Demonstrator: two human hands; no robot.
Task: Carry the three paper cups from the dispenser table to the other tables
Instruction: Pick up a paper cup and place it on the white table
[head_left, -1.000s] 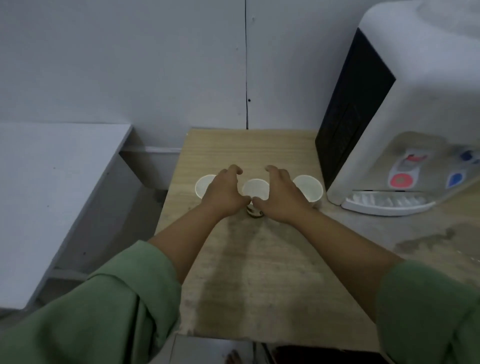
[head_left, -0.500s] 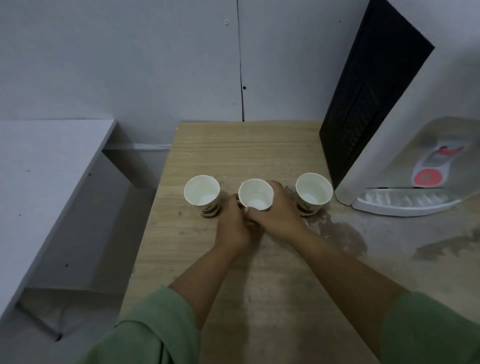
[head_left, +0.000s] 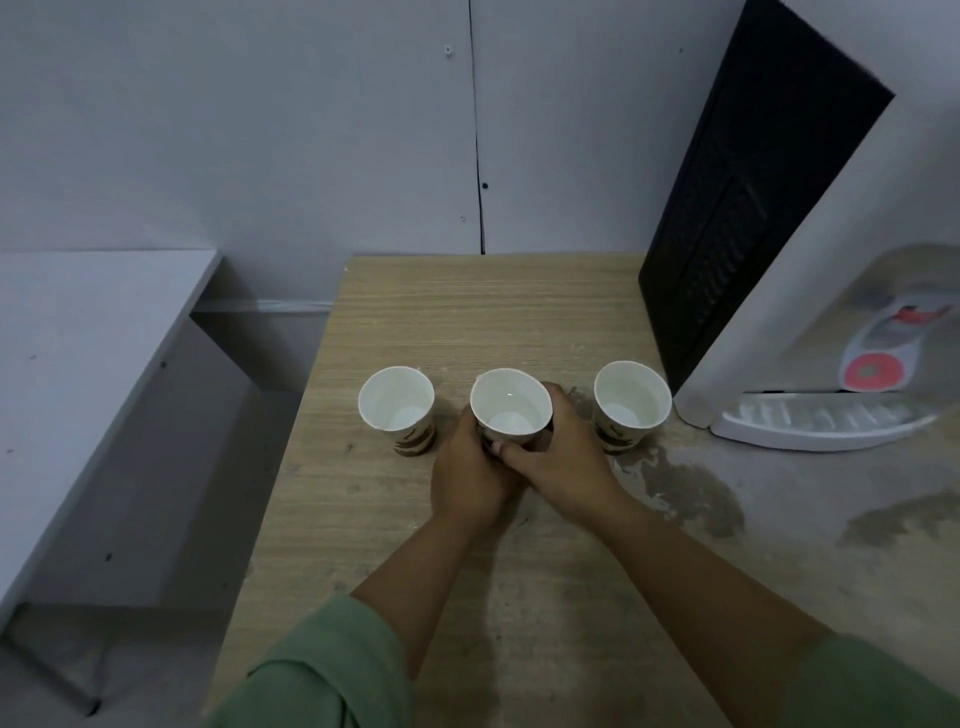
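Three white paper cups with brown print stand in a row on the wooden dispenser table (head_left: 467, 312). The left cup (head_left: 397, 408) and the right cup (head_left: 631, 402) stand free and look empty. The middle cup (head_left: 509, 402) is wrapped from both sides by my hands: my left hand (head_left: 470, 478) holds its left and lower side, my right hand (head_left: 563, 457) curls around its right side. The cup's base is hidden by my fingers, so I cannot tell whether it rests on the table.
A white water dispenser (head_left: 810, 291) with a black back panel and a drip tray (head_left: 810, 423) fills the right side. Dark stains (head_left: 691, 488) mark the tabletop near it. A white table (head_left: 78, 374) stands to the left across a gap. A grey wall lies behind.
The view has moved closer and shifted. Both hands stayed around the middle cup and their grip has tightened lower on it. The outer cups have not moved.
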